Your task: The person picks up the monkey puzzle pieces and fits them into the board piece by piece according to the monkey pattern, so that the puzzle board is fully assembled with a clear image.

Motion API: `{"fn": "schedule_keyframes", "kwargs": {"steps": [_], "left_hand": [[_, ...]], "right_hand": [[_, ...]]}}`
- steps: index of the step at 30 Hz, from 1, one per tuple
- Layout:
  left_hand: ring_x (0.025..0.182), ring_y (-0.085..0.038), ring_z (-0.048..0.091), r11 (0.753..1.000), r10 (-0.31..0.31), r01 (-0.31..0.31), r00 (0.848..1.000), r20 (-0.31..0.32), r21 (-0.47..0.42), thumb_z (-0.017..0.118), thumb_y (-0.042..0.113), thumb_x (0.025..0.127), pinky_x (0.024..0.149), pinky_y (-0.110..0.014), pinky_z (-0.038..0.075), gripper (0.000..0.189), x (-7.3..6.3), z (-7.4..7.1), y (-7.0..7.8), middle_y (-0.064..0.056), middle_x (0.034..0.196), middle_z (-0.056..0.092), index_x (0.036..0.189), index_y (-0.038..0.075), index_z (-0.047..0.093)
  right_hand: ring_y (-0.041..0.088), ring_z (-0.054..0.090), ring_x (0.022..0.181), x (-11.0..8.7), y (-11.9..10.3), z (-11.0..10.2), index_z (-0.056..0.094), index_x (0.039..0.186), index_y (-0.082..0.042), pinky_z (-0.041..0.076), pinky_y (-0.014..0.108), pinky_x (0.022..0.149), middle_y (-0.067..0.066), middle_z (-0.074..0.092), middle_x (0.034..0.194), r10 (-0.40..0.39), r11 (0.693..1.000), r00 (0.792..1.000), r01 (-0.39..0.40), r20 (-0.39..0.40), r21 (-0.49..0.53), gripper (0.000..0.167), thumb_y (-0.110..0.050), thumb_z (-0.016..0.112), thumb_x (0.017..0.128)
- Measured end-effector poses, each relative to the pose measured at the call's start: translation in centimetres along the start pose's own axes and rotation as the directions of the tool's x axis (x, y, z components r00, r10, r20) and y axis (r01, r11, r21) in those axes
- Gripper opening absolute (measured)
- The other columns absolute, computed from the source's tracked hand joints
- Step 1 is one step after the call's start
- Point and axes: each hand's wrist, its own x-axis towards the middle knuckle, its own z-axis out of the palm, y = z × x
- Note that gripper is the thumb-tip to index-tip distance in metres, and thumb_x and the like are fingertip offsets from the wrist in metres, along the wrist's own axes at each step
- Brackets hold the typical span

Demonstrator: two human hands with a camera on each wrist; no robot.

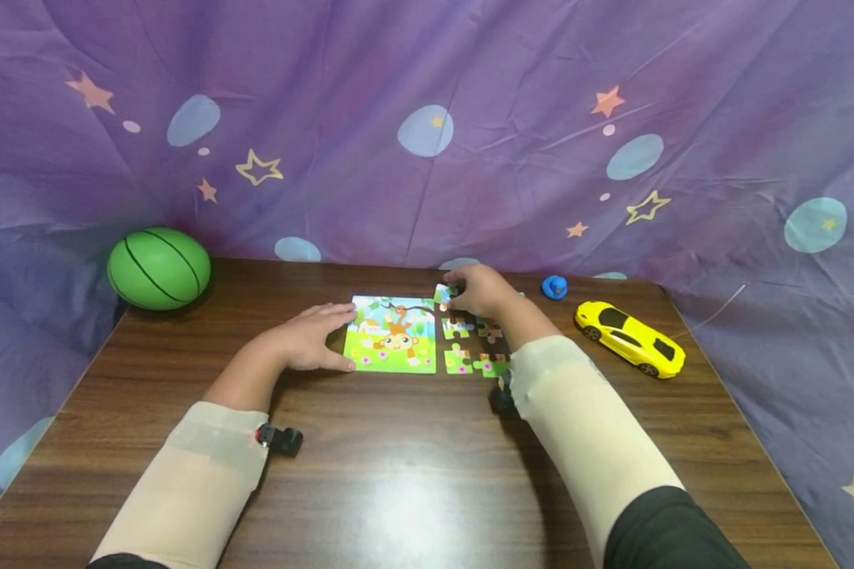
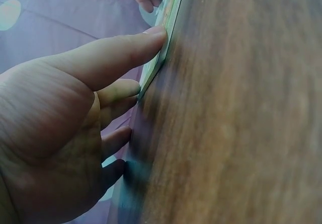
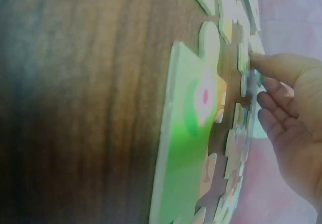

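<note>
We see the left hand (image 1: pixel 307 338) reaching in from the near left, palm turned toward the picture board (image 1: pixel 391 356), its thumb at the board's near left corner and its fingers higher along the left edge. That grip is spread, thumb and fingers apart and bracing the board without closing round it; the left wrist view shows us the thumb tip against the edge.

The right hand (image 1: pixel 487 292) arches over the far side of the loose pieces (image 1: pixel 459 361), wrist bent toward the board. Its grip is together, thumb and forefinger pinching a puzzle piece (image 1: pixel 442 295) at the board's far right corner; we cannot tell whether piece and board touch.

Both lie near the middle of the worktop (image 1: pixel 341 442), toward its far edge, where a purple curtain (image 1: pixel 427 63) hangs. We have a narrow strip of wood between the board and the loose pieces, and thin gaps among those pieces. The widest room is on the near side, between the forearms. The right forearm passes left of a blue duck (image 1: pixel 553 288) and a yellow car (image 1: pixel 629 338); a green ball (image 1: pixel 158 269) sits well apart at the far left corner.
</note>
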Motion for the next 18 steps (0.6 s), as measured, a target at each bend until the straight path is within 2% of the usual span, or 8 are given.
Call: {"fn": "schedule_keyframes", "kwargs": {"steps": [9,12,15,18], "left_hand": [[0.169,-0.042,0.008,1.000,-0.001,0.000,1.000,0.013,0.010,0.079,0.048,0.093,0.135,-0.067,0.014,0.098,-0.11,-0.06,0.04,-0.006,0.182,0.018,0.170,0.014,0.030],[0.169,-0.042,0.007,1.000,-0.005,0.005,1.000,0.017,0.011,0.079,0.049,0.093,0.135,-0.068,0.013,0.098,-0.08,-0.05,0.02,-0.005,0.182,0.017,0.171,0.015,0.030],[0.169,-0.042,0.007,1.000,-0.009,0.008,1.000,0.020,0.018,0.078,0.050,0.094,0.134,-0.069,0.012,0.098,-0.09,-0.06,0.05,-0.005,0.182,0.016,0.171,0.016,0.029],[0.169,-0.042,0.007,1.000,-0.010,0.010,1.000,0.022,0.027,0.078,0.051,0.094,0.134,-0.069,0.012,0.098,-0.10,-0.11,0.11,-0.005,0.182,0.016,0.171,0.016,0.029]], "right_hand": [[0.033,0.063,0.126,0.02,0.29,0.21,0.069,0.139,-0.006,0.052,0.049,0.114,0.015,0.066,0.139,-0.042,0.999,0.998,0.041,-0.048,-0.027,0.050,-0.018,0.083,0.092],[0.033,0.062,0.130,-0.08,0.23,0.19,0.068,0.138,-0.008,0.052,0.049,0.115,0.015,0.064,0.142,-0.028,0.999,0.998,0.029,-0.047,0.026,0.048,-0.017,0.082,0.093],[0.032,0.061,0.134,-0.13,0.05,0.09,0.069,0.131,-0.012,0.051,0.050,0.116,0.012,0.065,0.144,-0.010,0.993,0.999,0.015,-0.043,0.117,0.037,-0.014,0.079,0.096],[0.028,0.064,0.127,-0.11,-0.42,-0.06,0.073,0.124,-0.016,0.054,0.048,0.110,0.008,0.069,0.138,-0.016,0.984,0.998,0.026,-0.061,0.176,0.023,-0.015,0.075,0.101]]}}
